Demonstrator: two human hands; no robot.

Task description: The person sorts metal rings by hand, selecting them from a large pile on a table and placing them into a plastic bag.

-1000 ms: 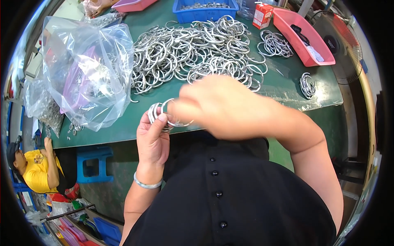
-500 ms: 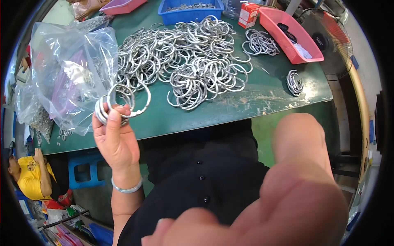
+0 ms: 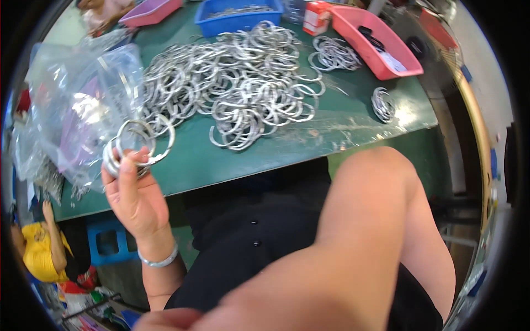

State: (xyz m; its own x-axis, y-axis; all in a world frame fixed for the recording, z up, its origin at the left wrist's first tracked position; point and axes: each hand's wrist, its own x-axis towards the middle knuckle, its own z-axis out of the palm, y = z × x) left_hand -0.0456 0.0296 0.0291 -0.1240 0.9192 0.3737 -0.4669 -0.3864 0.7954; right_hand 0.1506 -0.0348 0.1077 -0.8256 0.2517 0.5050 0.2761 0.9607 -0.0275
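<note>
Several silvery metal rings (image 3: 112,160) are pinched between the thumb and fingers of my left hand (image 3: 137,201), raised over the table's near left edge. One ring sticks out to the right of the bundle. My right arm is bent, its elbow out over the table's near edge. Only a blurred part of my right hand (image 3: 171,319) shows at the lower edge, its fingers mostly cut off. A large heap of similar rings (image 3: 237,77), some of them with gaps, lies on the green table (image 3: 287,146) beyond my left hand.
Clear plastic bags (image 3: 83,116) lie left of the heap. A blue tray (image 3: 237,22), a pink tray (image 3: 375,55), a purple-pink tray (image 3: 152,14) and a red-and-white carton (image 3: 316,17) stand farther back. A small ring bundle (image 3: 382,105) lies right. A person in yellow (image 3: 41,251) is beside a blue stool (image 3: 110,243).
The whole view has shifted, so the table and rings sit slightly further left. My right hand has moved left and down toward the lower edge. My left hand still grips the rings.
</note>
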